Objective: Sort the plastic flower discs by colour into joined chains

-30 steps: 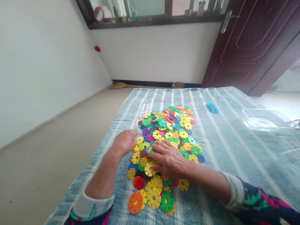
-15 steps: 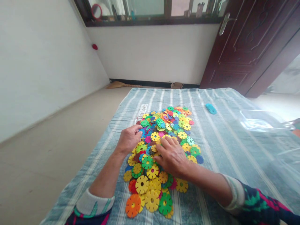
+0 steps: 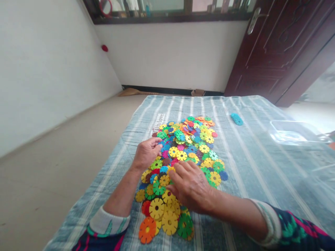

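Observation:
A heap of flat, notched plastic discs (image 3: pixel 187 146) in yellow, green, blue, orange, pink and purple lies on a blue-green striped cloth (image 3: pixel 251 167). My left hand (image 3: pixel 146 153) rests at the heap's left edge, its fingers curled and pinching at the discs; what it grips is hidden. Palm down on the near part of the heap lies my right hand (image 3: pixel 191 186), its fingers stretched over the discs. A big orange disc (image 3: pixel 147 229) and a green one (image 3: pixel 185 225) lie nearest me.
A lone blue piece (image 3: pixel 237 119) lies apart at the far right of the cloth. A clear plastic tray (image 3: pixel 295 132) sits at the right edge. Bare floor (image 3: pixel 60 164) runs along the left; a dark wooden door (image 3: pixel 282 48) stands at the back right.
My right hand has slid back toward me over the discs, dragging some along. My left hand has moved forward and to the right, along the heap's left edge.

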Action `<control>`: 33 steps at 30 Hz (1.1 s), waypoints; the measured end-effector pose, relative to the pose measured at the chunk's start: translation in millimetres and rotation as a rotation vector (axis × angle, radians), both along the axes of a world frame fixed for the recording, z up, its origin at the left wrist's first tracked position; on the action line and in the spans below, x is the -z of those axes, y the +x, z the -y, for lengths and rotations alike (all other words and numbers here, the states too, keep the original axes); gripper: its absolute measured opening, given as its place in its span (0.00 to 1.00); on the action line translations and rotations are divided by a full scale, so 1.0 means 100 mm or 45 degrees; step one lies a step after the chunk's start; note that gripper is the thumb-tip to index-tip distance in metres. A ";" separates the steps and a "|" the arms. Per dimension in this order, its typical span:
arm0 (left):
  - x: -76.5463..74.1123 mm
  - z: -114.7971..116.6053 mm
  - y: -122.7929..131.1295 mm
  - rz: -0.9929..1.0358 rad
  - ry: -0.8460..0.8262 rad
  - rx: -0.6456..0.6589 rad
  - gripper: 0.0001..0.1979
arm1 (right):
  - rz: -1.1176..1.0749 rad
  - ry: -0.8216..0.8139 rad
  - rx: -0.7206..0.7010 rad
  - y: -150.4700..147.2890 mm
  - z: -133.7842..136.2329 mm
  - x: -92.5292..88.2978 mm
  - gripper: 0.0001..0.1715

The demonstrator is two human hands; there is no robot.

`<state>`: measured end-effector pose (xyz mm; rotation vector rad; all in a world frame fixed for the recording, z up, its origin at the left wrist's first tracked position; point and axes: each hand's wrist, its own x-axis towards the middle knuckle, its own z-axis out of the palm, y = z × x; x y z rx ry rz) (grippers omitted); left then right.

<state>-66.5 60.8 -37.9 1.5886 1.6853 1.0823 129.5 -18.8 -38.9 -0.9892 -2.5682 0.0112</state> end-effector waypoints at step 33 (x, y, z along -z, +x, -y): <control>-0.08 0.10 0.14 0.160 -0.063 0.057 0.15 | -0.016 -0.313 -0.123 0.46 -0.62 0.01 0.09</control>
